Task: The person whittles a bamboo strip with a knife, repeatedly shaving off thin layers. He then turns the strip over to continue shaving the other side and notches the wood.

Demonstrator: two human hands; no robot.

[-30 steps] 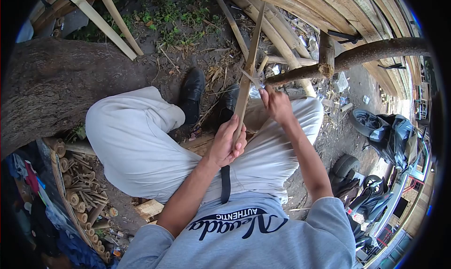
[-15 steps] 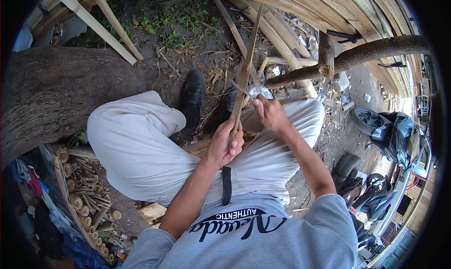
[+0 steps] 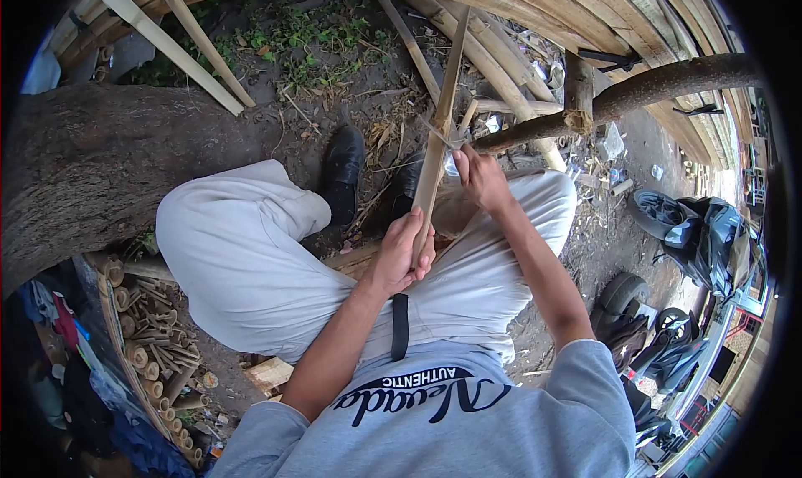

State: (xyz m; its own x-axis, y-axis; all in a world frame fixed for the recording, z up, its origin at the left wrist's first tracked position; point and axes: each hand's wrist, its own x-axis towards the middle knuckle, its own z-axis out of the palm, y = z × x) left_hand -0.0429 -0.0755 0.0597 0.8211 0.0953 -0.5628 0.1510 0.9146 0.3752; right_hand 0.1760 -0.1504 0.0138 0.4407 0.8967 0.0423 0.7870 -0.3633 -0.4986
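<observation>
My left hand (image 3: 404,251) is wrapped round the near end of a long, split bamboo strip (image 3: 430,171). The strip points away from me between my knees, its broad pale face partly turned up. In my right hand (image 3: 482,179) is a knife (image 3: 452,143), its handle mostly hidden by the fingers. The thin blade lies across the strip, about midway along it, and seems to touch it.
A rough tree trunk (image 3: 125,161) lies to my left, above a stack of cut bamboo pieces (image 3: 146,365). At the right, a branch (image 3: 660,96) juts in, with a parked motorbike (image 3: 693,232) beyond. Bamboo poles (image 3: 493,56) lean ahead.
My right hand and the knife have moved farther from me along the bamboo strip. The strip has rolled slightly, showing more of its broad face. My left hand keeps its hold.
</observation>
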